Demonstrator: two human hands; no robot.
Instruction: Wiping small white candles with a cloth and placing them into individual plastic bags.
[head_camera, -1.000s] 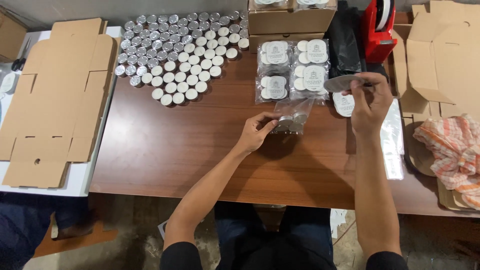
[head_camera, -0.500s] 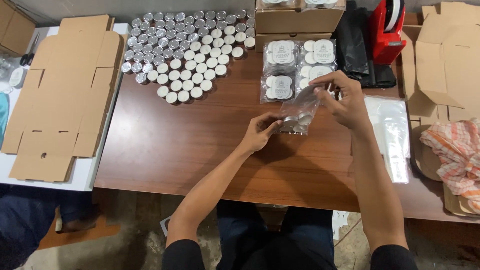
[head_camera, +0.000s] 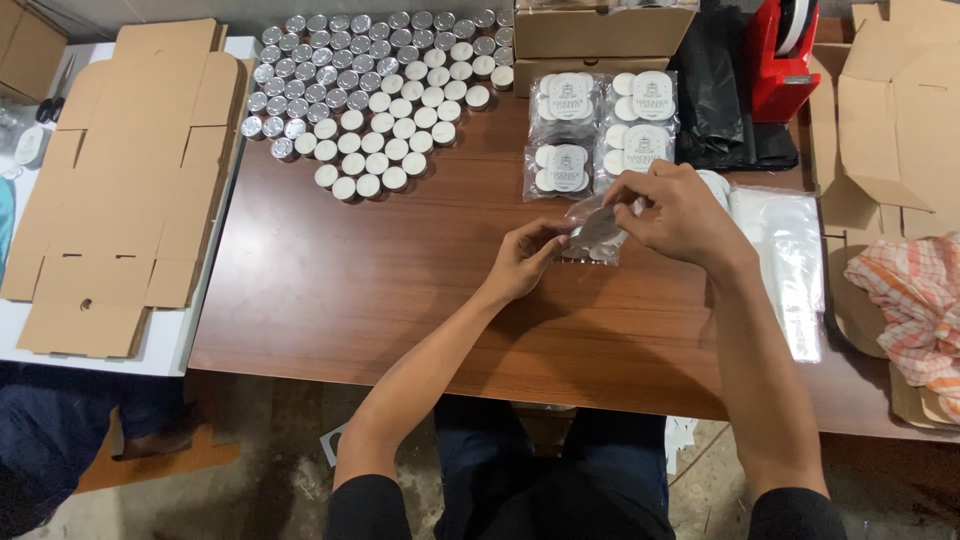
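Our right hand (head_camera: 680, 215) hides most of the clear bag (head_camera: 595, 235), so its contents stay unclear. The far edge crops the cardboard box (head_camera: 600, 35) and red tape dispenser (head_camera: 785, 50).

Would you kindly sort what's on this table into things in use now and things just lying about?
In use: left hand and right hand on the clear bag of tealights; round card.

Lying about: loose tealights, packed bags, flat cartons, tape dispenser, checked cloth, scissors.

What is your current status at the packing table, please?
Left hand and right hand both grip the clear bag. Nothing in the way.
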